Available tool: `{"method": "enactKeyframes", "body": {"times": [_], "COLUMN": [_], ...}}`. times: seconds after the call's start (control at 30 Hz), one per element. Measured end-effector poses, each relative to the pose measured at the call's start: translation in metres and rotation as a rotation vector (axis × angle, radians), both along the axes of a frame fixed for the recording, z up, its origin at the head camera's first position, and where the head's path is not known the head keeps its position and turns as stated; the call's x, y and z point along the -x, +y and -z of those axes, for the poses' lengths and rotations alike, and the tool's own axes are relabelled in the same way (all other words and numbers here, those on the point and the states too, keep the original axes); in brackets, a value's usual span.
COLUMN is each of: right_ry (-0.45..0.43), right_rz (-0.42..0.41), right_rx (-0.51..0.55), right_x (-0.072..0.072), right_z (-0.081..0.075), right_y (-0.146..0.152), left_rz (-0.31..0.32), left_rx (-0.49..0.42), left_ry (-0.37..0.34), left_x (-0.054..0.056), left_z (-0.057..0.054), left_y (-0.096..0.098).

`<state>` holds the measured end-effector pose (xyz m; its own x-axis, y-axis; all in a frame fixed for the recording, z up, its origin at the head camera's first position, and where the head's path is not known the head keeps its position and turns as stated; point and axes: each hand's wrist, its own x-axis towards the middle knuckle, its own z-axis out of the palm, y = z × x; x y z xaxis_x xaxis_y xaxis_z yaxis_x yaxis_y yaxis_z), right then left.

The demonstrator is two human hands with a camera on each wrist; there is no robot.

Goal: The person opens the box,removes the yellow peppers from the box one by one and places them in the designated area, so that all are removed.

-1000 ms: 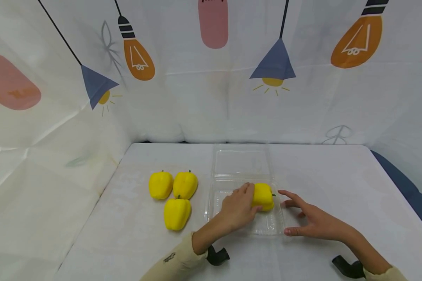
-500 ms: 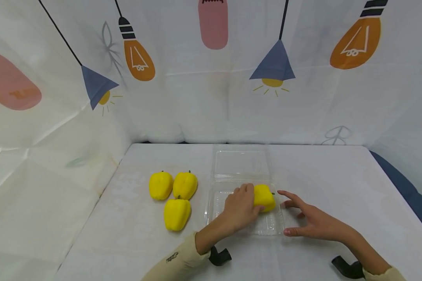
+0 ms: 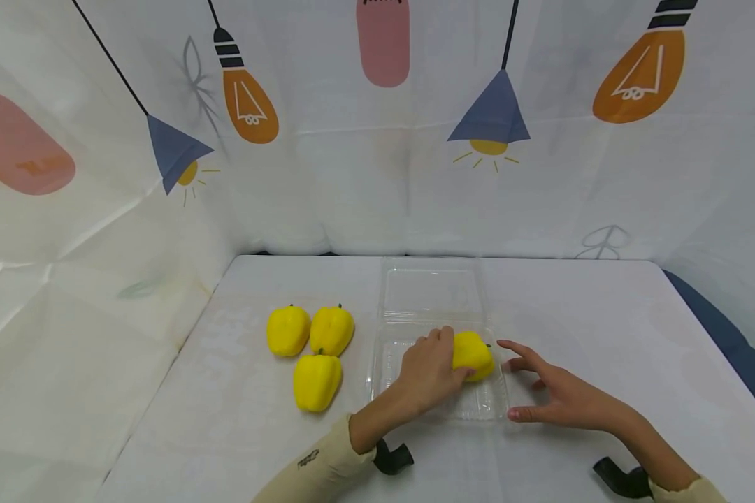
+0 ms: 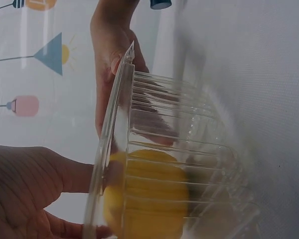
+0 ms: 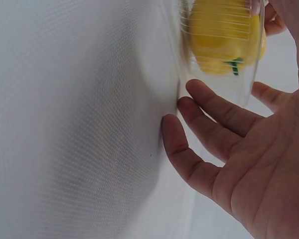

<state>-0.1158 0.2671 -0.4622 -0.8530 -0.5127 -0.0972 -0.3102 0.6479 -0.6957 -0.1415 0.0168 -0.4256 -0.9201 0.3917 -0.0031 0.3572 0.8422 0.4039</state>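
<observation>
In the head view my left hand [image 3: 429, 365] reaches over a clear plastic clamshell container [image 3: 487, 405] and grips a yellow bell pepper [image 3: 473, 356] inside its base, at the right side. Through the ribbed wall in the left wrist view, the pepper [image 4: 149, 194] shows low in the container, the left thumb and a finger over the rim. My right hand [image 3: 563, 398] stands at the container's right edge, fingers spread and slightly bent, holding nothing. From the right wrist view, its fingertips are close to the container wall [image 5: 249, 74], and the pepper's green stem points this way.
Several more yellow peppers lie grouped left of the container: a rear-left pepper [image 3: 288, 331], a rear-right pepper [image 3: 331, 331] and a front pepper [image 3: 317, 383]. The container's lid [image 3: 430, 290] lies open toward the back of the white table [image 3: 226, 419]. A printed curtain [image 3: 352, 175] hangs behind.
The pepper in my left hand has shifted a little to the right and toward me, tilting slightly. The left hand moved with it; the right hand has stayed in place.
</observation>
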Motion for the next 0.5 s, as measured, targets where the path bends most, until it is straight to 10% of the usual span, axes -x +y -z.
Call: {"method": "enactKeyframes", "body": {"times": [0.5], "right_ry": [0.003], "right_rz": [-0.001], "right_rx": [-0.010], "right_x": [-0.0003], "right_z": [-0.0005], "right_y": [0.0004], "left_rz": [-0.001], "left_rx": [-0.064], "left_ry": [0.064], "left_x": [-0.0016], "left_z": [0.0032], "left_y": [-0.0072]}}
